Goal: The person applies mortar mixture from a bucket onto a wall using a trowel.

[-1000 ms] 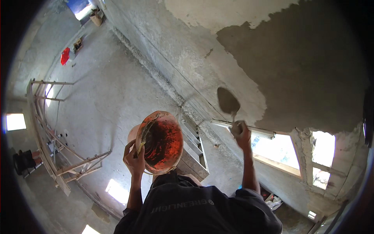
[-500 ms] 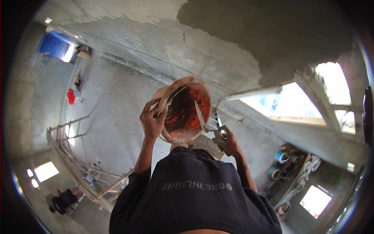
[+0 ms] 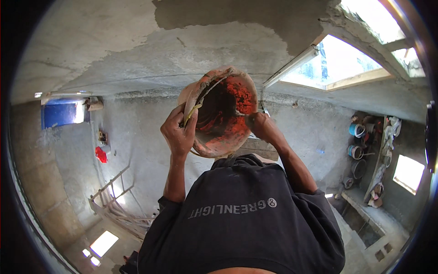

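Note:
A mortar-crusted bucket (image 3: 248,86), orange-red inside with dark residue, is tilted in front of my chest, its mouth toward me. My left hand (image 3: 179,131) grips its left rim, thumb at the front, beside a yellowish strip (image 3: 193,112) on the rim. My right hand (image 3: 263,127) is closed at the right rim on the handle of a pointing trowel (image 3: 240,113). The trowel reaches inside the bucket. Little of its blade can be made out against the dark interior, and my fingers hide the handle.
A darker, damp-looking plaster patch (image 3: 237,13) covers part of the wall ahead. A window opening (image 3: 349,59) is at upper right. Several buckets (image 3: 357,152) stand at right, near a ledge. Wooden scaffolding (image 3: 114,205) is at lower left, and a plank (image 3: 259,148) lies beneath the bucket.
My right hand has brought the trowel from beside the bucket into its mouth. The bucket is slightly higher in view, still in my left hand. The whole view has shifted.

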Motion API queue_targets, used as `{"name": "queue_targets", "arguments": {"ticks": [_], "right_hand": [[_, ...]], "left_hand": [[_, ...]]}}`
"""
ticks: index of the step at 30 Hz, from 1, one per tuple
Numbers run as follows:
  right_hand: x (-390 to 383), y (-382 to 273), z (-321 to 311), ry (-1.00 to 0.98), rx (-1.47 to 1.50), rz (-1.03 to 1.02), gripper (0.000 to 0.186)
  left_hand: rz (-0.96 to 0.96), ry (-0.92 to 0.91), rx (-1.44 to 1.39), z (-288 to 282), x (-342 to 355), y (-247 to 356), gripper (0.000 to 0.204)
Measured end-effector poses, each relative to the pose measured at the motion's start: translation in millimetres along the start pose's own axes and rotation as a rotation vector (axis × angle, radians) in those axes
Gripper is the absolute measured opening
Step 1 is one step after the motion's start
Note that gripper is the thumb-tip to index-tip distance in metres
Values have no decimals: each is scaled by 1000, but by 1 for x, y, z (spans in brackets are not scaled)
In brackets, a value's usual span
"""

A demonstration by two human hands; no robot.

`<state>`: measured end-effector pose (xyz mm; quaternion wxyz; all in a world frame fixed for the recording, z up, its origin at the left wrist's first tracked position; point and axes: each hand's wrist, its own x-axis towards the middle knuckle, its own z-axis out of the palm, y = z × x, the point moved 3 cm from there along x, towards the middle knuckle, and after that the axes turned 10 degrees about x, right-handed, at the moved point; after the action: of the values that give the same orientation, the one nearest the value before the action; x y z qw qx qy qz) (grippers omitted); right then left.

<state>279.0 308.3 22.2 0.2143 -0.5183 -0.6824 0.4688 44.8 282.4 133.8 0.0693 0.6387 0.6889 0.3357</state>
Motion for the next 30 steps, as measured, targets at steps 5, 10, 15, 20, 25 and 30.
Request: {"name": "queue_targets", "arguments": {"ticks": [5,10,15,20,25,30], "right_hand": [[-9,21,26,-223,245,306,46],[4,19,14,-62,187,143,44],[17,24,-7,-25,127,127,37],[24,14,-25,-79,116,190,26],[26,37,-27,-101,114,124,28],[22,46,-14,-203,204,198,27]], "left_hand": [[-47,15,4,8,-10,11,19],[22,-56,18,10,-13,25,16],[28,-113,5,10,-3,26,17],[-63,-158,-55,8,4,21,18],[-158,-260,-80,7,11,13,25],[-186,-259,-99,9,11,7,24]]}}
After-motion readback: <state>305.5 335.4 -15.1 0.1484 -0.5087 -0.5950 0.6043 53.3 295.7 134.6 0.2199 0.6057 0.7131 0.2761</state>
